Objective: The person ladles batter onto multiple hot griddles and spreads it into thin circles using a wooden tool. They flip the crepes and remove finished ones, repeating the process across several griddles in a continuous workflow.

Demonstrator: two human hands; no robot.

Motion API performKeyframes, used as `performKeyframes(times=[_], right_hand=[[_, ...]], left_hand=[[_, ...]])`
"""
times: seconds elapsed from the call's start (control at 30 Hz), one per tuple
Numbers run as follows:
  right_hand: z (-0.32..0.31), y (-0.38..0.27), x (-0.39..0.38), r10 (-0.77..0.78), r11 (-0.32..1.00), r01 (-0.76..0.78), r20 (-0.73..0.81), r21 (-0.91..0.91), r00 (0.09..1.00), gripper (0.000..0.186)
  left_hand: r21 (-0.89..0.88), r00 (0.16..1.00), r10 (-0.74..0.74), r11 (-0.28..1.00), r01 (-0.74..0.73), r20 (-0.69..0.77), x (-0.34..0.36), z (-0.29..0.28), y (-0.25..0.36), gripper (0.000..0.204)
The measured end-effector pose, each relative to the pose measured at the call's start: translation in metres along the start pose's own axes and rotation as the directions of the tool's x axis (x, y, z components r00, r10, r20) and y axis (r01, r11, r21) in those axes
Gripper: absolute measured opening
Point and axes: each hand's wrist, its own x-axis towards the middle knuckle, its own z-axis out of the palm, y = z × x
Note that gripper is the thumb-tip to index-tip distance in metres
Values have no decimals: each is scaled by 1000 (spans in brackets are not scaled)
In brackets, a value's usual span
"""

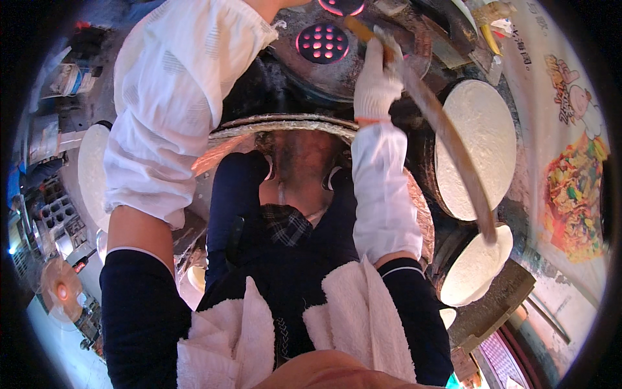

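Note:
My right hand (pixel 377 78), in a white glove, grips a long, flat wooden-looking tool (pixel 440 123), slightly blurred. The tool's far end reaches down over a small round white sheet (pixel 473 272) on a dark pan at the right. A larger white round sheet (pixel 475 149) lies on another pan beside it. Above my right hand is a metal stove top with a glowing perforated burner (pixel 322 43) and a second one at the top edge. My left hand (pixel 275 6) is mostly cut off at the top edge above the white sleeve; its fingers are hidden.
Another white round sheet (pixel 92 175) sits on the left. A fan-like round object (pixel 61 288) and stacked items (pixel 61 217) stand at the far left. A printed banner (pixel 564 181) runs along the right. A metal rim (pixel 285 122) curves above my legs.

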Motion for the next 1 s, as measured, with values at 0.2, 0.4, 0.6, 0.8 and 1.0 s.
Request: performKeyframes(times=[0.2, 0.4, 0.6, 0.8, 1.0], right_hand=[[-76, 1, -23, -147, 989, 142, -107, -49, 983, 28], [-108, -9, -10, -92, 996, 92, -175, -4, 980, 29], [-53, 37, 81, -155, 932, 112, -99, -343, 983, 40], [-44, 49, 82, -66, 981, 52, -73, -185, 995, 47], [-39, 21, 63, -120, 934, 84, -84, -348, 989, 37]], left_hand=[[15, 1000, -26, 1000, 26, -7, 5, -3, 0, 11], [33, 998, -39, 999, 40, -53, 5, -5, 2, 9], [39, 998, -11, 999, 14, -67, 10, 0, -5, 8], [37, 999, -33, 999, 34, -26, 10, -10, -11, 8], [39, 999, -16, 999, 17, -35, 5, -5, -1, 8]])
